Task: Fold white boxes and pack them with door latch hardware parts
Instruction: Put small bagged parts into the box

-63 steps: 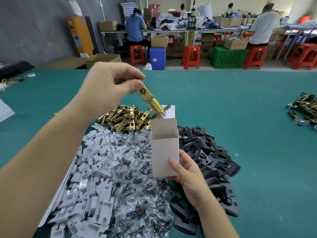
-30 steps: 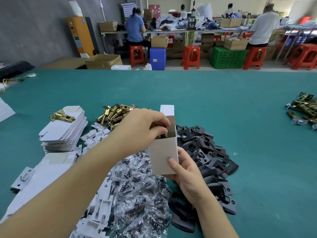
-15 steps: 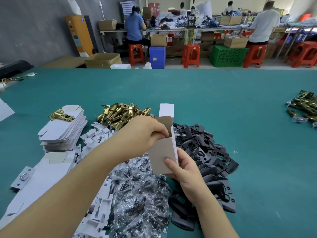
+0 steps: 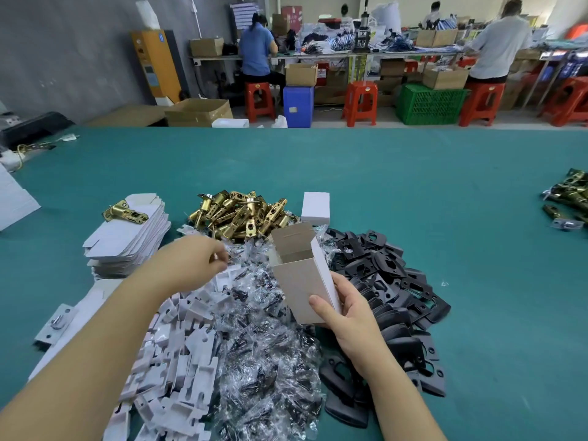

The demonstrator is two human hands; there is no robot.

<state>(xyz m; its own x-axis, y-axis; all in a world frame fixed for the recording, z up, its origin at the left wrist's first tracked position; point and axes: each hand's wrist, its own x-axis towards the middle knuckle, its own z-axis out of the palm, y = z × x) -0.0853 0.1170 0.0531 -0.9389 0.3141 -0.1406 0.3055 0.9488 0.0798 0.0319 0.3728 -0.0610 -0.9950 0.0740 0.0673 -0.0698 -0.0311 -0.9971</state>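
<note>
right hand (image 4: 346, 308): grips the open white box (image 4: 302, 275) low down, thumb across its front, tilted above the bagged screws (image 4: 267, 345) | left hand (image 4: 194, 262): fingers curled, pinching a white card insert (image 4: 230, 270) on the pile | brass latches (image 4: 241, 214): heaped just behind the box

Open white box (image 4: 304, 281), centre of frame: interior in shadow, contents cannot be told; lower right corner covered by the right hand (image 4: 346, 316). Left hand (image 4: 191, 262): fingertips curled out of sight, whether they pinch anything cannot be told. Dark latches (image 4: 569, 198): pile cut by the right frame edge. Bagged screws (image 4: 264, 361), white inserts (image 4: 171, 361): both heaps run off the bottom edge. Far workbench items (image 4: 334, 39), top of frame: too small to identify.
</note>
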